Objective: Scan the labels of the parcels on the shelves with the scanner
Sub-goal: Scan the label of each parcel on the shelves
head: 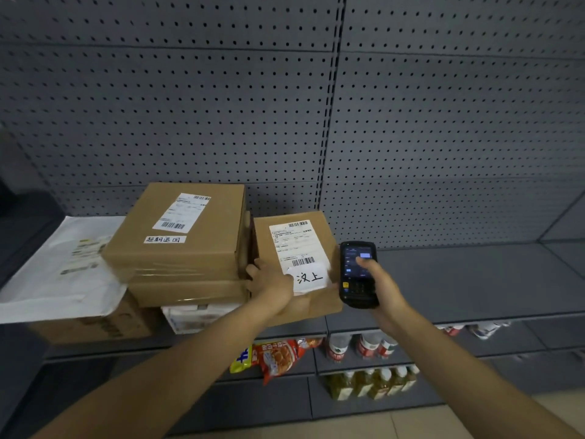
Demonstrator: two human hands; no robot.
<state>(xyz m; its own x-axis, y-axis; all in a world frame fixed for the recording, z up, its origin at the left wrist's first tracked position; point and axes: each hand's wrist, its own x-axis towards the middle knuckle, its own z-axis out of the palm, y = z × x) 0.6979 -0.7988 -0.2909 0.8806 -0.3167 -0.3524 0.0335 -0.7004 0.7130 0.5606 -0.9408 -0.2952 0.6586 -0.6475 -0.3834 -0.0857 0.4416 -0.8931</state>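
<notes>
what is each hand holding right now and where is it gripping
The right hand holds the scanner around its lower body, thumb on the screen. The left hand steadies the small parcel at its left front edge, beside the label.

My black scanner stands upright, screen lit, just right of the tilted brown parcel bearing a white barcode label; a taller parcel stack sits left on the shelf.
</notes>
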